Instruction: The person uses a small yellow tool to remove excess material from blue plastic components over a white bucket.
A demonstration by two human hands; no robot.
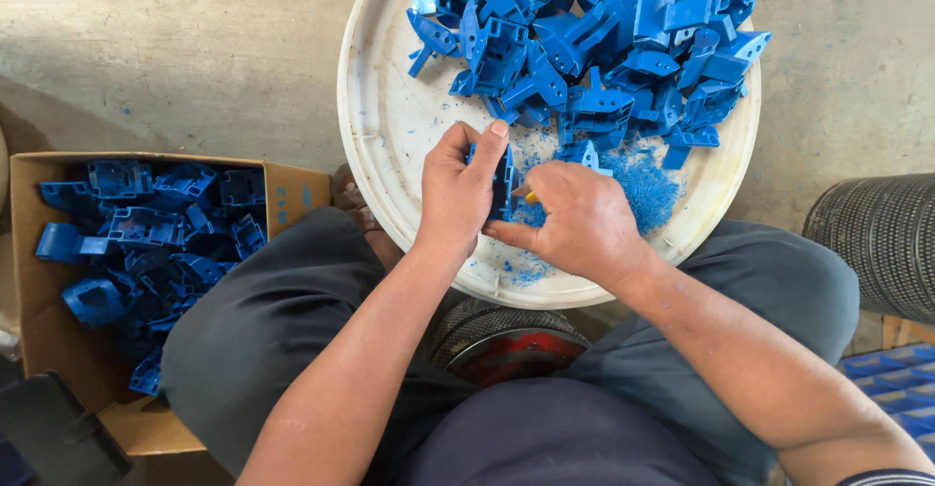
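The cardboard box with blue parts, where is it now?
In the head view the cardboard box sits on the floor at the far left, beside the person's left knee and left of the round white tray.

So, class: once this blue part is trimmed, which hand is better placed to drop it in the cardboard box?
Probably the left hand: it grips the blue part, and the cardboard box lies on its side.
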